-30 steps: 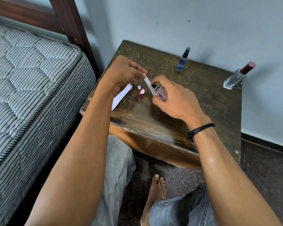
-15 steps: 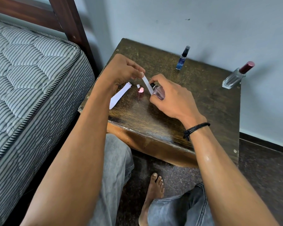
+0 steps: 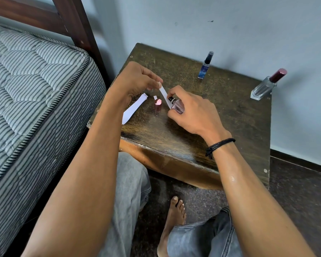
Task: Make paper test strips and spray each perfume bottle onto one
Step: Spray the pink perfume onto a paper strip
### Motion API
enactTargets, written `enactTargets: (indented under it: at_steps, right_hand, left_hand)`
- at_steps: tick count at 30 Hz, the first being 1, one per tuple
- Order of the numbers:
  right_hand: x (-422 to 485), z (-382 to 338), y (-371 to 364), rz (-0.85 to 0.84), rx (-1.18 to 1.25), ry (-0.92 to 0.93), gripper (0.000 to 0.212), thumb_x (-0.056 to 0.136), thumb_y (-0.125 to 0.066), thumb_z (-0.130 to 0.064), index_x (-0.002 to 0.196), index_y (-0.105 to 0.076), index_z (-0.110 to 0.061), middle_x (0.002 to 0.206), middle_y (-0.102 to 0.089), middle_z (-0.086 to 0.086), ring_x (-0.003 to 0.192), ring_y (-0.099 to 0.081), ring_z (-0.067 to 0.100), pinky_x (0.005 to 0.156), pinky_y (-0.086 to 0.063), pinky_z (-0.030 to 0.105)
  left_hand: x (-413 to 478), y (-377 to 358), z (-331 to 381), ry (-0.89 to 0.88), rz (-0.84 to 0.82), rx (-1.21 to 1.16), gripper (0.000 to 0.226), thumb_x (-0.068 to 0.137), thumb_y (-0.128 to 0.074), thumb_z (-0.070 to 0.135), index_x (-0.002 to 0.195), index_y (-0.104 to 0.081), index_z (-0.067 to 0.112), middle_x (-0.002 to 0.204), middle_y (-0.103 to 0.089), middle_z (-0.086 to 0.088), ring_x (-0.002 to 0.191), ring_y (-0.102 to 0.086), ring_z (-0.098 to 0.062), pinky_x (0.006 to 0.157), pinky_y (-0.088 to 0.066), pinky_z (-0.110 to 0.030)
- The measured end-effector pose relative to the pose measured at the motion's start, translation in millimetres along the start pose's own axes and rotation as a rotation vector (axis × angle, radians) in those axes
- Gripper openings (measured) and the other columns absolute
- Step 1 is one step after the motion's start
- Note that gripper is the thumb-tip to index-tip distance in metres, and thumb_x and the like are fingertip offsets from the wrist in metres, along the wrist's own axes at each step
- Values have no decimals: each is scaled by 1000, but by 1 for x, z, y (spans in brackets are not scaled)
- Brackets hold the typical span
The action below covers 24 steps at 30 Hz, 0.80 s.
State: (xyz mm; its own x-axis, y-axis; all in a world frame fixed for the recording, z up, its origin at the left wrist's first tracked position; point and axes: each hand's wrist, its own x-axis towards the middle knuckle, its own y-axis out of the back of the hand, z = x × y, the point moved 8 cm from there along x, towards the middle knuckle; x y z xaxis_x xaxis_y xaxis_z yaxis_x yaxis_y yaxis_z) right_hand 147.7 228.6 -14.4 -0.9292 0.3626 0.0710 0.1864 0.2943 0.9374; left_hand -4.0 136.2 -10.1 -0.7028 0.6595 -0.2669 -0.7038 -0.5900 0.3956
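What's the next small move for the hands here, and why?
Probably press the sprayer. The right hand holds the uncapped pink bottle with its nozzle aimed at the paper strip pinched by the left hand, and the index finger sits on top. Its cap stands on the table.
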Motion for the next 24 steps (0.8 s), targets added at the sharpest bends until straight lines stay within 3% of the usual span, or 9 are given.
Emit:
enactTargets:
  at_steps: [7,15,17,19,21,24]
  right_hand:
    - [1,5,4,-16,79,-20,35,93,-59,-43,126,-46,-41,92,-58,-11,74,-57,20,55,-34,30]
    - [3,18,9,-33,251,-83,42,94,-62,-39,132,-45,-47,78,-55,-20,68,-55,6,59,-41,29]
    - [3,20,12,-23,339,-98,48,96,-63,-39,138,-41,-44,75,-52,-15,67,-57,10,65,-49,33]
    - [3,24,15,-14,427,-123,48,97,-64,-43,138,-39,-41,87,-60,-7,80,-66,14,80,-56,41]
    - [4,28,18,1,542,-164,44,96,-66,-45,131,-40,-38,102,-66,-4,87,-67,4,89,-58,45]
    - [2,32,25,47,719,-234,41,97,-69,-39,128,-46,-28,108,-66,-11,77,-65,5,84,-62,44]
  left_hand:
    - [1,0,-2,0,3,10,16,79,-81,7,95,-80,9,96,-77,-18,81,-66,-16,95,-58,-34]
    - [3,-6,0,-34,-18,55,17,80,-80,4,96,-80,8,89,-77,-12,71,-70,-8,74,-57,-20]
    - [5,-11,1,-58,-28,122,16,79,-81,6,94,-81,12,85,-78,-8,77,-72,-13,84,-61,-31]
    - [5,-18,3,-79,-53,213,16,79,-83,11,92,-82,18,82,-78,0,83,-72,-13,95,-57,-38]
    - [4,-23,6,-99,-76,270,15,81,-82,14,95,-82,19,78,-76,7,77,-70,-6,95,-56,-36]
    - [4,-28,11,-143,-91,321,16,85,-79,12,100,-81,18,74,-72,12,62,-62,5,91,-55,-29]
